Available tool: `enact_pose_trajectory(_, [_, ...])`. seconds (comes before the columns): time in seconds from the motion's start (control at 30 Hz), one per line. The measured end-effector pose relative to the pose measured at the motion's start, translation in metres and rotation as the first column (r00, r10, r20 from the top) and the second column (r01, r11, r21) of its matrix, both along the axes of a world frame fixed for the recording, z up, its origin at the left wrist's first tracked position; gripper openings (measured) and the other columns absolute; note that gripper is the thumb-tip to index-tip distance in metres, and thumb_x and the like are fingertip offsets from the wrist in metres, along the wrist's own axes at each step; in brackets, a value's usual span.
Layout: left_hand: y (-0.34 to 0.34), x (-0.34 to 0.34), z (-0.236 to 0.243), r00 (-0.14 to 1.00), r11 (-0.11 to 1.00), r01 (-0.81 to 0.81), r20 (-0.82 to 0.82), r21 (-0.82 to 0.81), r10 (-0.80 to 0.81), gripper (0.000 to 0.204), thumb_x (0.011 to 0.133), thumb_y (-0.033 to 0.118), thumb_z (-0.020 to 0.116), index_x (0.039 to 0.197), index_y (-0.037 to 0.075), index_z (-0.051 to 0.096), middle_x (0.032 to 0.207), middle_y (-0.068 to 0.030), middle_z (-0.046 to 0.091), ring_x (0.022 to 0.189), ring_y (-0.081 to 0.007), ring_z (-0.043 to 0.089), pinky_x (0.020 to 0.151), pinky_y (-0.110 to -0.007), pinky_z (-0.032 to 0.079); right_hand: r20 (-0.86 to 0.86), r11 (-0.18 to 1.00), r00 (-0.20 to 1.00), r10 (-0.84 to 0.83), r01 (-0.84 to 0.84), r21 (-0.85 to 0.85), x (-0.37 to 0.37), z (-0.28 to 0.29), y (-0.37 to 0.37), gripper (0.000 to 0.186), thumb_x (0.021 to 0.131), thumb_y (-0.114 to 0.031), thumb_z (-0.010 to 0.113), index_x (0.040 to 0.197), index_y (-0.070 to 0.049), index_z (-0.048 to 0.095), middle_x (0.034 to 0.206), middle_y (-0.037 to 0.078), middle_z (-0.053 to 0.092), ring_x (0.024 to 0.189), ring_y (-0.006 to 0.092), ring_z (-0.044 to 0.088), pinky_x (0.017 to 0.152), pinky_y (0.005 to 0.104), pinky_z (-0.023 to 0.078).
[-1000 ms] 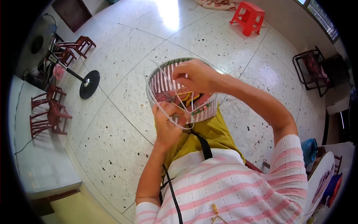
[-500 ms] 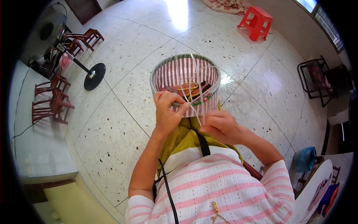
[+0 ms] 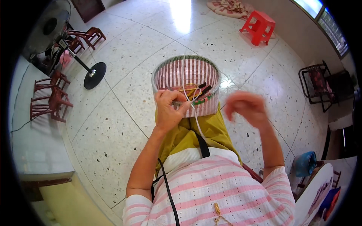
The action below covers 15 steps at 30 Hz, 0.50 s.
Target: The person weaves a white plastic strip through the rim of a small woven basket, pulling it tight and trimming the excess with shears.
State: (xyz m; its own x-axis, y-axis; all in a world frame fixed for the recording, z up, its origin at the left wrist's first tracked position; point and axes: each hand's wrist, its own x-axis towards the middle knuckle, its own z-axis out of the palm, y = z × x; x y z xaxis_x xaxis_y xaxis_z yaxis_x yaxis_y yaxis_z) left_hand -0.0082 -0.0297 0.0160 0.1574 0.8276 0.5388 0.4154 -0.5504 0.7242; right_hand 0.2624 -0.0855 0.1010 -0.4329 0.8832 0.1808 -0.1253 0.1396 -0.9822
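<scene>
A round woven basket [image 3: 171, 71] with red-brown and white stripes rests at my knees, above my olive trousers. My left hand [image 3: 169, 111] is at its near rim, thumb and forefinger pinched on a thin white strip [image 3: 196, 122]. The strip runs across the basket's opening, loops beside the fingertips, and its tail hangs toward my lap. My right hand [image 3: 247, 107] is raised in the air right of the basket, apart from it. Its fingers look curled but are smeared by motion, so I cannot tell whether anything is in them. Yellow and black-handled items [image 3: 200, 90] lie inside the basket, partly hidden.
A black-based standing fan [image 3: 94, 75] and several small wooden chairs [image 3: 54, 103] stand at the left. Far right is a red plastic stool [image 3: 259, 27]. A dark folding chair [image 3: 318, 83] and a blue bin [image 3: 305, 164] are at the right. A black cord [image 3: 168, 188] crosses my shirt.
My right hand has moved away from the basket's near rim, up and to the right. One strip that crossed the opening's right side no longer shows there. My left hand stays pinched at the rim.
</scene>
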Motion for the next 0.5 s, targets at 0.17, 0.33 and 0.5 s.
enact_pose_trajectory(0.17, [0.002, 0.004, 0.0, 1.0, 1.0, 0.009, -0.008, -0.024, -0.01, 0.014, 0.071, 0.014, 0.081, 0.082, 0.014, 0.073, 0.071, 0.0024, 0.059, 0.08, -0.0181, 0.056, 0.095, -0.036, 0.034, 0.318, 0.737, 0.9, -0.297, 0.005, 0.676, -0.06, -0.093, 0.019, 0.023, 0.086, 0.004, 0.066, 0.109, 0.002, 0.067, 0.092, 0.013, 0.066, 0.075, 0.0228, 0.065, 0.073, 0.0327, 0.053])
enact_pose_trajectory(0.33, [0.003, 0.0, 0.001, 0.995, 0.998, 0.06, -0.083, 0.022, -0.058, 0.01, 0.074, 0.015, 0.08, 0.082, 0.014, 0.075, 0.07, 0.0024, 0.058, 0.08, -0.0174, 0.055, 0.096, -0.036, 0.032, 0.19, 0.606, 0.88, -0.435, 0.13, 0.785, -0.062, -0.101, 0.02, 0.01, 0.087, 0.003, 0.066, 0.096, 0.002, 0.067, 0.088, 0.012, 0.065, 0.073, 0.0229, 0.064, 0.069, 0.0304, 0.052])
enact_pose_trajectory(0.5, [0.005, -0.003, 0.0, 0.991, 0.997, 0.083, -0.109, -0.002, -0.082, 0.006, 0.077, 0.016, 0.077, 0.082, 0.014, 0.075, 0.068, 0.0026, 0.055, 0.079, -0.0175, 0.054, 0.098, -0.036, 0.03, -0.057, 0.92, 0.948, -0.313, 0.317, 0.231, -0.029, -0.07, -0.011, 0.012, 0.099, -0.001, 0.056, 0.088, 0.002, 0.061, 0.081, 0.008, 0.062, 0.065, 0.0118, 0.054, 0.06, 0.0239, 0.044])
